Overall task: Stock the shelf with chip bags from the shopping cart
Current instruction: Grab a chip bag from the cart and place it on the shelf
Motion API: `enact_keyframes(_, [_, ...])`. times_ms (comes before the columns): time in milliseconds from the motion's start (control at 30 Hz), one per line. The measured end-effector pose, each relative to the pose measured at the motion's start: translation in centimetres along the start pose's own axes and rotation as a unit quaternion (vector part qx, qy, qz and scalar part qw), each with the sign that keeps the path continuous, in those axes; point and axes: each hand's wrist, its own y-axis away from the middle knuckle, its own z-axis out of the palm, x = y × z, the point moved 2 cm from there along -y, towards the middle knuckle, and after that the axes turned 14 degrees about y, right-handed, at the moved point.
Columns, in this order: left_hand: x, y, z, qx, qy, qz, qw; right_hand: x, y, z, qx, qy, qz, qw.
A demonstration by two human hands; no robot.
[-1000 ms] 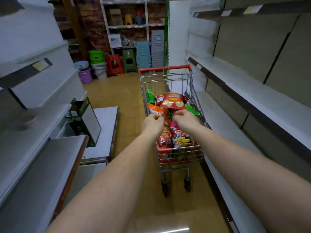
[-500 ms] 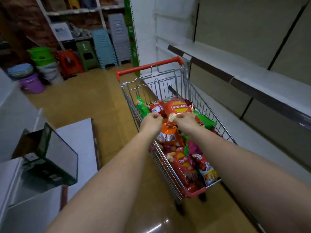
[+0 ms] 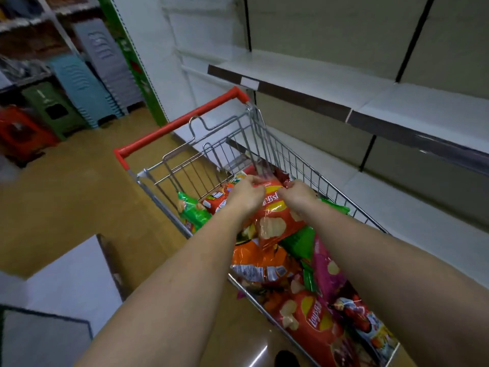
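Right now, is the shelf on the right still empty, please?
Empty where visible: the white shelf is bare, while the chip bags remain in the shopping cart.

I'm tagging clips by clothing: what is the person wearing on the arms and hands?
Nothing shows on either: both forearms are bare, with no sleeve in view. The left hand and right hand carry no glove, and no watch, ring or wristband can be seen.

You see a red chip bag [image 3: 275, 221] printed with yellow chips, a red-handled silver cart [image 3: 299, 165], and a white shelf [image 3: 312, 72].
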Motion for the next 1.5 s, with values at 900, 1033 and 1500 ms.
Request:
enact_keyframes(900, [5.2, -15.5, 1.5, -0.405, -0.486, 0.247, 0.734, -4.3, -5.4, -3.5, 0.123, 0.147, -0.037, 0.981])
enact_keyframes(1033, [4.3, -16.3, 0.4, -0.396, -0.370, 0.164, 0.824, -3.9, -5.8, -3.6, 0.238, -0.030, -0.022, 0.971])
enact_keyframes(1500, [2.0, -19.7, -4.6, -0.279, -0.077, 0.000, 0.957, 3.7, -7.0, 7.3, 0.108, 0.009, 0.378, 0.920])
